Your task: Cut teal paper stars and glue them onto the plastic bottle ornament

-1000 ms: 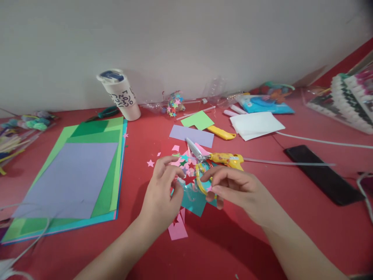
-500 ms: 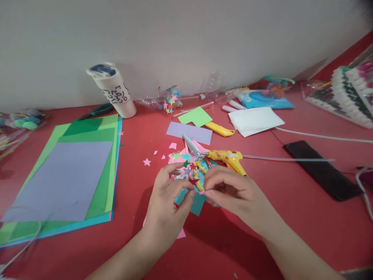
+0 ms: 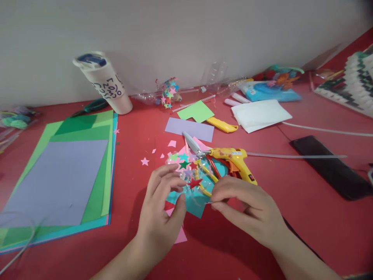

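My left hand [image 3: 161, 210] is curled, with its fingertips and thumb closing on a crinkled clear film [image 3: 190, 182] that carries small paper stars, among them a red star [image 3: 194, 182] and a green star [image 3: 184, 165]. My right hand [image 3: 247, 208] pinches a thin edge of what looks like the same film between thumb and forefinger. Under the film lies a teal paper piece [image 3: 190, 202] on a pink scrap [image 3: 180, 235]. Just beyond my fingers sit yellow-handled scissors [image 3: 194, 146] and a yellow glue gun [image 3: 233, 157].
A stack of coloured paper sheets [image 3: 64, 175] lies left on the red table [image 3: 291, 233]. A white cup [image 3: 105, 85] leans at the wall. Lilac paper [image 3: 189, 129], green paper [image 3: 195, 111], a yellow cutter [image 3: 223, 125], white sheets [image 3: 260, 114] and a black phone [image 3: 332, 167] lie behind and to the right.
Both hands drew slightly toward me and apart. The right hand went from touching the scissors' handle to pinching the film's edge. The view tilted left and down.
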Tool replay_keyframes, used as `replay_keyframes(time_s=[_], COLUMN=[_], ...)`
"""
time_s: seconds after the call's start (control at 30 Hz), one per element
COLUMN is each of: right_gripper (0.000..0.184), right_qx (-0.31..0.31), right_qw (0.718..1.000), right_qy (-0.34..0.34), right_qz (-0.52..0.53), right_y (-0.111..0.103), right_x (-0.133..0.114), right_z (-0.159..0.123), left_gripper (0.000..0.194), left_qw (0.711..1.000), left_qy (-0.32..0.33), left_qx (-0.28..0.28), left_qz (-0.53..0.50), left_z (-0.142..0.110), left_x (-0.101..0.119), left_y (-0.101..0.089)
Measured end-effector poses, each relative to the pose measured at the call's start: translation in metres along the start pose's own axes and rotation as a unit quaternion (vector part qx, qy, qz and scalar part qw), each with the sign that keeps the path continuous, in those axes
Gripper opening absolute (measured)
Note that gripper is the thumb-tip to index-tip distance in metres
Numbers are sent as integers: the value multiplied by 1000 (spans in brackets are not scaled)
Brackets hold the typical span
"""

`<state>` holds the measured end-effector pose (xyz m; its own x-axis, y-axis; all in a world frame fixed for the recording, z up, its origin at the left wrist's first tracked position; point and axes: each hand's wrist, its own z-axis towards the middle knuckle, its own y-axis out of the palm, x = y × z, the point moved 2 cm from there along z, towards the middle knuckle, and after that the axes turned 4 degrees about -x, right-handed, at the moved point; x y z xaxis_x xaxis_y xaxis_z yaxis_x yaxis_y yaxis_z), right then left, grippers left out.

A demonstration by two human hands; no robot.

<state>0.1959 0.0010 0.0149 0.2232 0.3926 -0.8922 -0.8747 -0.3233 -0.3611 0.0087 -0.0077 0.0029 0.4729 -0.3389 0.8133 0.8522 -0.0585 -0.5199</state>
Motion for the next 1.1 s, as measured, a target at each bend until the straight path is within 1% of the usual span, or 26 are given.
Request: replay_keyframes(time_s=[0.1,0.17,0.23,0.3,0.37,0.43,0.53,0.6,0.7,0.77,0.83,0.9,0.97,1.03,1.1], right_gripper=[20,22,24,25,22,19,16,16,16,14,12,12,11,11,10], right_qx=[16,16,-5,-26,-27,-20,-21,-30,-35,-30,-23,-19,-12,9,45], right_qw=[999,994,982,971,974,982,987,987,988,988,988,988,987,988,987], right_qy=[25,53,90,123,137,134,127,128,127,128,134,142,144,142,141], right_qz=[32,90,167,202,176,132,97,91,83,76,68,65,64,64,66], right_y=[-2,-1,3,8,12,14,14,14,12,10,7,5,3,1,-2], right_x=[0,-2,-5,-8,-10,-10,-7,-4,0,2,4,7,7,5,0], right_z=[-1,-4,-7,-7,-4,0,3,3,2,2,4,6,7,7,5], left_gripper=[30,32,33,35,36,37,39,39,31,26,23,23,25,26,25], left_qw=[996,989,982,979,983,991,998,998,998,998,996,997,996,995,995], left_qy=[-37,-64,-84,-91,-87,-70,-45,-50,-65,-47,-25,-31,-53,-65,-68], left_qx=[-1,-6,-9,-11,-14,-14,-6,-4,4,8,-7,-39,-66,-69,-60], left_qz=[-83,-131,-169,-183,-163,-117,-43,-24,-4,47,88,64,1,-43,-52], left_z=[-2,-3,-5,-7,-8,-10,-13,-13,-11,-7,-3,0,3,4,4], left_x=[0,-1,-3,-3,-4,-3,-4,-5,-10,-13,-16,-21,-25,-26,-24], left_y=[-4,-4,-3,-2,-2,-6,-16,-23,-32,-36,-36,-33,-29,-25,-22])
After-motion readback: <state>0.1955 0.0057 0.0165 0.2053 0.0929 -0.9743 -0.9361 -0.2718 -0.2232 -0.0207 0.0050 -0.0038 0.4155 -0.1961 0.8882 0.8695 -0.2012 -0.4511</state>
